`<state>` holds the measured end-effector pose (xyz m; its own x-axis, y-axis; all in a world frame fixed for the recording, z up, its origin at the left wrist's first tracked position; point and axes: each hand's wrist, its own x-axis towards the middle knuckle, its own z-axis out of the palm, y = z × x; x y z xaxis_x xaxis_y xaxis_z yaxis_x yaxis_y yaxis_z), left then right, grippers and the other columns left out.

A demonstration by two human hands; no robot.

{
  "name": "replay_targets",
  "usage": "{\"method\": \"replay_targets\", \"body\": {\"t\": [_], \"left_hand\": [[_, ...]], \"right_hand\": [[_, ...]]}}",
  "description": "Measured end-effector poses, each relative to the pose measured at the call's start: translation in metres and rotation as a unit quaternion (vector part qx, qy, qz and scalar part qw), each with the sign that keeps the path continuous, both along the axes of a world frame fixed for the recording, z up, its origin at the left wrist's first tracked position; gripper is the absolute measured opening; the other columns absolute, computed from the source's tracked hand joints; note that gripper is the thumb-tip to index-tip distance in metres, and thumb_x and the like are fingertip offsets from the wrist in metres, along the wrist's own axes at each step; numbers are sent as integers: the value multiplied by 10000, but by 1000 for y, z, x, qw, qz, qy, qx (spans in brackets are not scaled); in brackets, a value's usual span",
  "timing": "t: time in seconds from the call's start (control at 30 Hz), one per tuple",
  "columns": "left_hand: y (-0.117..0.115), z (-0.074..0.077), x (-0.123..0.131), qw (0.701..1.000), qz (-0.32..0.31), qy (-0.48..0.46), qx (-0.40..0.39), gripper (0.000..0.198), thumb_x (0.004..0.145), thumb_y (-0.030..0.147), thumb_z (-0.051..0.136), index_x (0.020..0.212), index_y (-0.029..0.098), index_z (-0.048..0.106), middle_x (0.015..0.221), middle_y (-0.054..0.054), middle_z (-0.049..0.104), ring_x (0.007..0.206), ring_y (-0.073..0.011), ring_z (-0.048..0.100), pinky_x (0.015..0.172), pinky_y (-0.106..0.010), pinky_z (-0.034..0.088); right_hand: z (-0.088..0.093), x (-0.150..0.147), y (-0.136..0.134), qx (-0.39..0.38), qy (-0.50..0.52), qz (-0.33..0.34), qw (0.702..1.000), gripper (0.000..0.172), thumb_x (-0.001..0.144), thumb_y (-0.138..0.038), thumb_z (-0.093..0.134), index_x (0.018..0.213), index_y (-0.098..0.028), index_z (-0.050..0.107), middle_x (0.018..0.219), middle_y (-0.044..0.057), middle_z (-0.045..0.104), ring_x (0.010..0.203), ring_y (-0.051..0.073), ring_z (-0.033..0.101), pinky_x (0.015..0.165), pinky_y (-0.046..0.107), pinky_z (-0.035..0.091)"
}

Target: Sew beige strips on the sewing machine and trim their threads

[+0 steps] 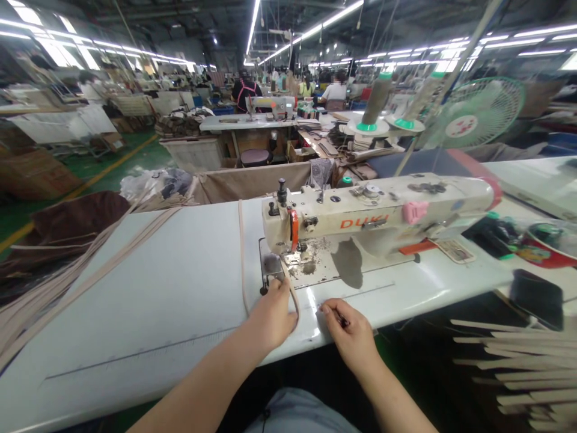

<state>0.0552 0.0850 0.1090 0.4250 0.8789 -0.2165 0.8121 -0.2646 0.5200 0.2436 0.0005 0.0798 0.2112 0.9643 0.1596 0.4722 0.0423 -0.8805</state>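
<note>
My left hand [273, 316] rests on the white table [148, 300] in front of the needle of a cream sewing machine [378, 210]. Its fingers are closed on a thin beige strap [242, 252] that loops around the hand and runs away across the table. My right hand [349, 328] lies at the table's front edge, to the right of the left hand. It pinches a small dark tool whose shape I cannot make out.
Long beige straps [90, 264] hang over the table's left side. A stack of beige strips [523, 367] lies at the lower right. Thread cones [376, 99] and a green fan [473, 114] stand behind the machine. Other people work at tables farther back.
</note>
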Motion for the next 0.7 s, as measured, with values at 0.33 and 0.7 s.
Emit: {"method": "replay_targets", "body": {"t": [0.33, 0.7], "left_hand": [[-15, 24, 6, 985, -57, 106, 126, 341, 873, 196, 773, 1191, 140, 661, 1239, -121, 600, 1203, -287, 626, 1087, -394, 522], [13, -71, -21, 911, -182, 21, 369, 290, 1029, 342, 518, 1198, 120, 599, 1325, -202, 614, 1145, -305, 667, 985, -406, 562]], "right_hand": [[-6, 39, -22, 1, 111, -94, 989, 466, 973, -626, 584, 880, -192, 723, 631, -18, 510, 580, 137, 442, 556, 266, 348], [-55, 180, -88, -91, 49, -418, 902, 618, 946, -745, 427, 824, -192, 675, 669, 25, 635, 548, 171, 594, 559, 296, 465]]}}
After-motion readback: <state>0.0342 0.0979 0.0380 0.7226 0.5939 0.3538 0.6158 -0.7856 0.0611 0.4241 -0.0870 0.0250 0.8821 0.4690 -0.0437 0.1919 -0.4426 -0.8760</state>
